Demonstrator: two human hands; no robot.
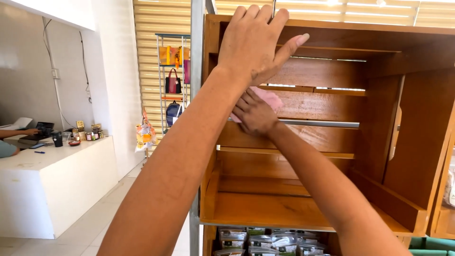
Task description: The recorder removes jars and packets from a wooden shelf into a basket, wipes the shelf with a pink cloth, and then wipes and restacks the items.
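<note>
A wooden crate (332,208) lies on its side as an open shelf box, with slatted back boards. My left hand (253,42) reaches up and hooks its fingers over the crate's top front edge, thumb spread along the board. My right hand (255,116) is inside the crate, below the left hand. It presses a pink cloth (269,98) against the back slats near the left wall. A thin metal rail (322,123) runs across the crate just right of that hand.
A grey metal post (196,118) stands at the crate's left side. Several sealed packets (265,242) fill the shelf below. At left is a white counter (57,175) with small jars, a laptop and another person's arm (19,132). A rack of bags (173,85) stands behind.
</note>
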